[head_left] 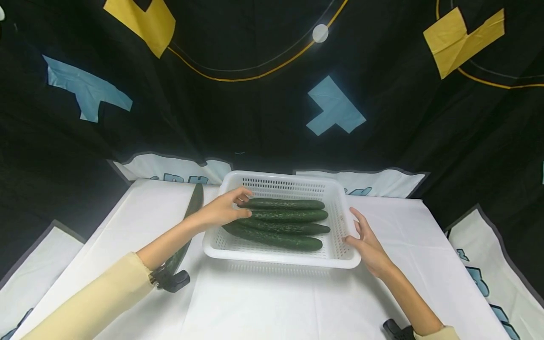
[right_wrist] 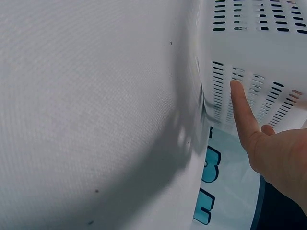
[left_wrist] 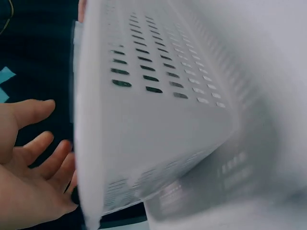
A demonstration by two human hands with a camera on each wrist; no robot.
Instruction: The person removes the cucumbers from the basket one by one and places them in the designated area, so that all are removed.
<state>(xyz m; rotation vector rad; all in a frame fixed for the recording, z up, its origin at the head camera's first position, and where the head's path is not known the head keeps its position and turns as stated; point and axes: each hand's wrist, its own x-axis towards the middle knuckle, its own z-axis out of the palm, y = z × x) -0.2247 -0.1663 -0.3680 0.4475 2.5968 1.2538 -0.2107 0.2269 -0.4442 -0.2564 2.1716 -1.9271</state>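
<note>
A white plastic basket with slotted walls holds several dark green cucumbers lying side by side. Over its left rim reaches my left hand, near the cucumbers' left ends, thumb and loosely bent fingers apart. In the left wrist view that hand shows beside the basket's rim. At the basket's right side, my right hand holds the edge with its thumb over the rim. A finger of the right hand lies along the outer slotted wall. Another cucumber lies on the table, partly hidden by my left forearm.
A white cloth covers the table. Behind it hangs a black curtain with blue and yellow patches. White printed strips run along the table's far edge. Both wrists carry dark camera mounts.
</note>
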